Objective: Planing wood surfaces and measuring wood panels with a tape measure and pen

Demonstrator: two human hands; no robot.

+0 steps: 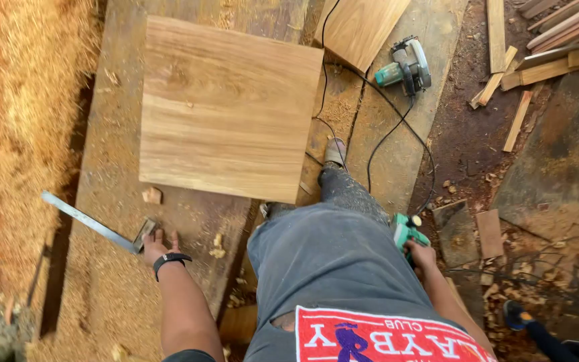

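My left hand point(156, 245), with a black wristband, rests on the dusty workbench point(112, 188) and grips the stock end of a metal try square point(92, 221) whose blade runs up-left. My right hand point(421, 258) hangs beside my hip, closed on a green power tool point(405, 231) whose cord trails away. A square panel of glued light wood point(226, 110) lies flat on the bench just beyond my left hand.
A green circular saw point(407, 67) sits on the planks at upper right beside a second wood panel point(360, 27). Black cords point(380, 144) cross the planks. Wood offcuts point(524, 67) lie on the ground at right; sawdust point(18, 114) piles at left.
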